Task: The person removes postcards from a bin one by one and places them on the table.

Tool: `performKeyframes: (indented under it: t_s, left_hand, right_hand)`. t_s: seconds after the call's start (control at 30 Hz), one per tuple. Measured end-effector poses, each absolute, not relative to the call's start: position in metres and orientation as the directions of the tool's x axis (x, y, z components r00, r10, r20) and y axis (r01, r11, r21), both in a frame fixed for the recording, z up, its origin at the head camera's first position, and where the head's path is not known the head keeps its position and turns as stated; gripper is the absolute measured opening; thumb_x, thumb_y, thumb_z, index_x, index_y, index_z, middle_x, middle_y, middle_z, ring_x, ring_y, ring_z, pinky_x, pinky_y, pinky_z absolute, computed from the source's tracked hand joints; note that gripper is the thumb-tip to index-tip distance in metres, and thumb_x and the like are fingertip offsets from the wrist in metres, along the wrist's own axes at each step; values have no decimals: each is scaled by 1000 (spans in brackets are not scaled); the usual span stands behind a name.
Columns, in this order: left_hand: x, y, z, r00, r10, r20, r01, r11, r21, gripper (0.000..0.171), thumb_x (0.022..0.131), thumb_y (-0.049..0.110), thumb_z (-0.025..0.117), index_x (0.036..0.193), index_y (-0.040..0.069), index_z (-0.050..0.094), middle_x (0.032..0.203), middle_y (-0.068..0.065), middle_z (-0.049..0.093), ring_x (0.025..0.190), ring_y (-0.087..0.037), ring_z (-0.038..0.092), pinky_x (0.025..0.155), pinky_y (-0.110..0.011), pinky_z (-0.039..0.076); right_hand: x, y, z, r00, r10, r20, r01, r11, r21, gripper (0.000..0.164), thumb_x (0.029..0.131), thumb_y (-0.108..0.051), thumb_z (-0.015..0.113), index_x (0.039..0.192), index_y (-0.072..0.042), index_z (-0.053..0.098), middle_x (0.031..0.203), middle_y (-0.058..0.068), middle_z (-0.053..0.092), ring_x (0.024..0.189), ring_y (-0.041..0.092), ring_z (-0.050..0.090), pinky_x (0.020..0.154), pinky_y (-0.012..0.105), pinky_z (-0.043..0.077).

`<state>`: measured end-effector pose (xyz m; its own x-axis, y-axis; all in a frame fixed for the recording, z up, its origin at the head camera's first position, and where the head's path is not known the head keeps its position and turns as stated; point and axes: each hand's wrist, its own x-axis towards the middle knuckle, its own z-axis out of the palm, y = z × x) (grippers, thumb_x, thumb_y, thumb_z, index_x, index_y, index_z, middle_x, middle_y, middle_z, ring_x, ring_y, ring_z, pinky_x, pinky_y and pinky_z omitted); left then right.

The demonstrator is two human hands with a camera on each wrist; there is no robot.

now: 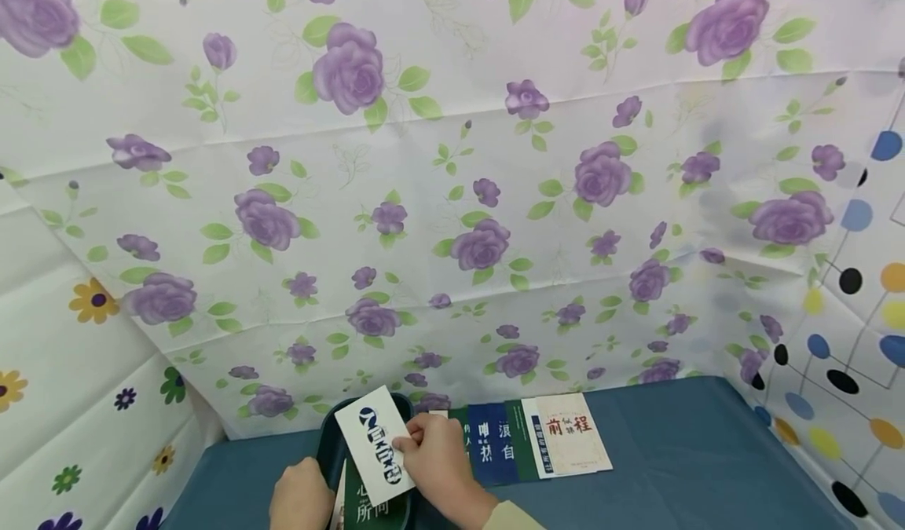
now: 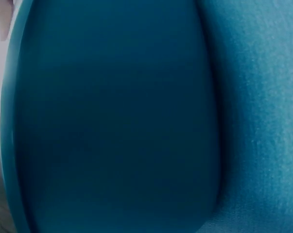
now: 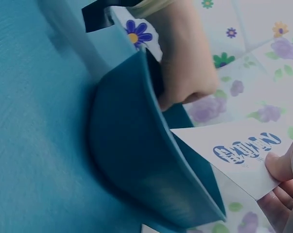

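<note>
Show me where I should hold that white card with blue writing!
I'd pinch the white card by its right edge, coming from the right like the right hand: it's thin and flat, and its left side is over the blue bin.

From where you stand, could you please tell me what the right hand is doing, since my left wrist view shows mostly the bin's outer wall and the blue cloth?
Observer: The right hand is pinching a white card with dark blue lettering.
Operator: Thank you; would you also tell me what lies on the cloth to the right of the bin?
Observer: In the head view, a row of overlapping printed cards lies there.
</note>
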<state>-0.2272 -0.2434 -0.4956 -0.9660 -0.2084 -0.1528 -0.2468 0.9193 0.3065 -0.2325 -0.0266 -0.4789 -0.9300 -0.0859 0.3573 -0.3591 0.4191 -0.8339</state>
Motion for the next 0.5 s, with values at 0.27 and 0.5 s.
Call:
performKeyframes:
  t_s: [0.27,0.5]
  left_hand:
    - [-225,-243,-495,-965,-205,-164,-246,923,295,14,77,6,63,86,-5,61,74,-15,58,66,-33,58,60,-48,48]
    - [-226,-243,-494,-962,-217,-168,-259,921,292,18,78,7,64,90,-5,60,77,-17,58,69,-35,59,59,-48,48]
  right_hand:
    - [-232,-2,-467,-939,-12,343,-314,433,-845,8,77,-21,74,80,-18,67,63,-14,54,54,1,52,48,23,44]
    - [-232,27,-460,-927,33,373,-318,457,-831,8,77,-24,74,77,-20,67,63,-13,54,53,3,51,47,24,43]
